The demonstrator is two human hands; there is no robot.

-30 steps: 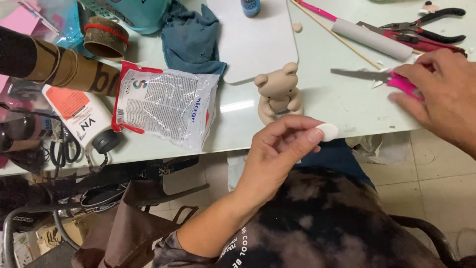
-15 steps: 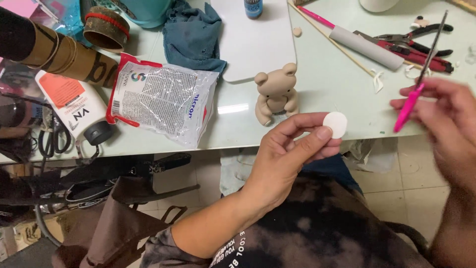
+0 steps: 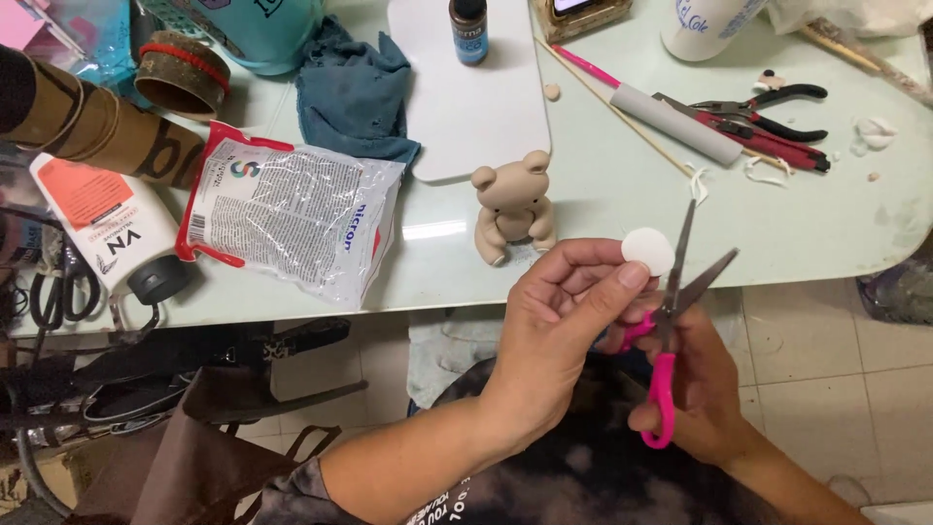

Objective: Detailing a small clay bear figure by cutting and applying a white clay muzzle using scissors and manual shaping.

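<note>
Scissors (image 3: pixel 680 292) now sit right beside the white disc (image 3: pixel 648 250), blades open.
Left hand (image 3: pixel 559 311) pinches the disc; right hand (image 3: pixel 695 389) grips the pink handles, lower centre.

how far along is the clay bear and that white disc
Done: the tan bear stands on the table, shaped with ears, arms and legs. In hand: the left hand pinches a flat white disc, and the right hand holds pink scissors with blades open right beside it. Left: the disc looks uncut and is not on the bear yet.
</note>
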